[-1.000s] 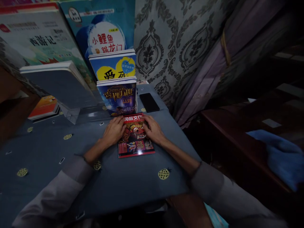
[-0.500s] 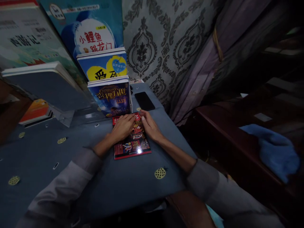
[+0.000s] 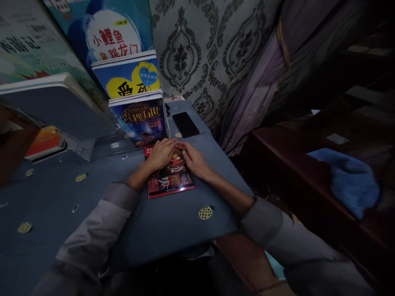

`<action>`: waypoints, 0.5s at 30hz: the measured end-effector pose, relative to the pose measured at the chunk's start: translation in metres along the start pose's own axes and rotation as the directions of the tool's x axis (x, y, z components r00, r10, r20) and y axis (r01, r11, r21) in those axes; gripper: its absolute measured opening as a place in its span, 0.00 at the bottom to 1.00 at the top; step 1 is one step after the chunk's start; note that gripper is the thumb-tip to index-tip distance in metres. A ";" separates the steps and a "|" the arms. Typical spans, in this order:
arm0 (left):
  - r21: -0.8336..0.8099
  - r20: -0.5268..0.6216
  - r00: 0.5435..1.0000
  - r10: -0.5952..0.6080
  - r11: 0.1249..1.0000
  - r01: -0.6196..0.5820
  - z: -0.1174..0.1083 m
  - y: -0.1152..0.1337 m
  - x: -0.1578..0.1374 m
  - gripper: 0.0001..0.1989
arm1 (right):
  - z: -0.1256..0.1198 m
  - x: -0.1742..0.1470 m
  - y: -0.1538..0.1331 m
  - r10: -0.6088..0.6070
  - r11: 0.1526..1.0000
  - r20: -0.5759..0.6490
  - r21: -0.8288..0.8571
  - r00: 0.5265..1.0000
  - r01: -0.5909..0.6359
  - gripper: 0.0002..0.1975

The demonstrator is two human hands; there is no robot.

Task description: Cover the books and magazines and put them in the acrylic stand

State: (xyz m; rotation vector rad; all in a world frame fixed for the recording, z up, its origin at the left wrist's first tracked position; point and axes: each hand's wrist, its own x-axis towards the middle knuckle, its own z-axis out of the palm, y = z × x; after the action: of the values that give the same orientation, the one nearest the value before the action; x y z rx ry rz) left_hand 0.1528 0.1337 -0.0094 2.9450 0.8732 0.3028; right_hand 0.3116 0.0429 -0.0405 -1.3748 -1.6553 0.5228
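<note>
A red and black book with a colourful mask on its cover lies flat on the blue tablecloth. Across its upper part rests my left hand, palm down with the fingers stretched out. My right hand lies over the book's upper right side, its fingers extended and their tips close to those of my left hand. Whether the two hands touch I cannot tell. Just behind them stands a dark blue book with gold lettering, at the front of a row of upright books.
A black phone lies beyond my right hand. Behind the dark blue book are a yellow and blue book and larger picture books. At left, an orange book lies beneath a stand. A blue cloth hangs over dark red furniture.
My right hand has shifted left, its fingertips now nearer my left hand over the book's top. The view has moved slightly, and the book stays on the table.
</note>
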 end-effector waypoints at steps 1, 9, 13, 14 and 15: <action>-0.010 0.001 1.000 0.000 1.000 0.000 0.000 -0.001 0.000 0.21 | -0.001 -0.002 -0.001 -0.002 1.000 0.011 -0.017 1.000 0.002 0.20; -0.035 -0.020 0.996 0.087 0.996 -0.088 -0.003 -0.001 -0.007 0.20 | -0.006 -0.018 -0.008 -0.030 0.997 0.032 -0.074 0.999 0.032 0.19; -0.074 -0.029 0.991 0.129 0.989 -0.130 -0.004 0.003 -0.017 0.20 | -0.010 -0.033 -0.015 -0.025 0.997 0.049 -0.075 0.999 0.029 0.19; -0.083 -0.031 0.989 0.141 0.986 -0.143 -0.003 0.005 -0.021 0.20 | -0.011 -0.037 -0.017 -0.021 0.997 0.054 -0.075 0.998 0.025 0.19; -0.092 -0.031 0.987 0.156 0.983 -0.159 -0.003 0.008 -0.024 0.19 | -0.012 -0.042 -0.020 -0.014 0.997 0.057 -0.076 0.998 0.018 0.19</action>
State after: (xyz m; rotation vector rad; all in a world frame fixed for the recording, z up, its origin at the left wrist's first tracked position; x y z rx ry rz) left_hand 0.1366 0.1137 -0.0092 2.9329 0.6106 0.3769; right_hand 0.3104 -0.0048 -0.0343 -1.4126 -1.7470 0.4975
